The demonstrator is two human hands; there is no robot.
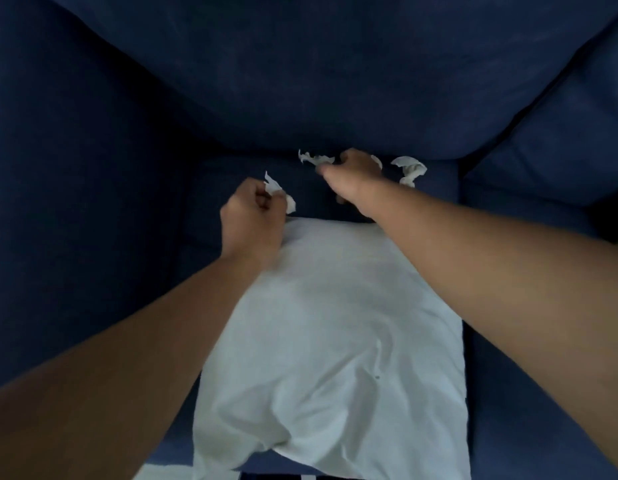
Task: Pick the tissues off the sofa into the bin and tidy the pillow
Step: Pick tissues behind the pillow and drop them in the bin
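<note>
A white pillow (335, 341) lies flat on the dark blue sofa seat (231, 181), reaching toward me. My left hand (253, 220) is closed around a crumpled white tissue (274, 188) just past the pillow's far left corner. Farther back, my right hand (352, 178) is curled on a second tissue (316, 158) at the crease under the backrest. A third crumpled tissue (409, 169) lies loose on the seat just right of that hand. No bin is in view.
The sofa backrest (318, 81) rises behind the seat, an armrest (75, 202) on the left, another seat cushion (560, 133) on the right. A strip of white fabric (162, 472) shows at the bottom edge.
</note>
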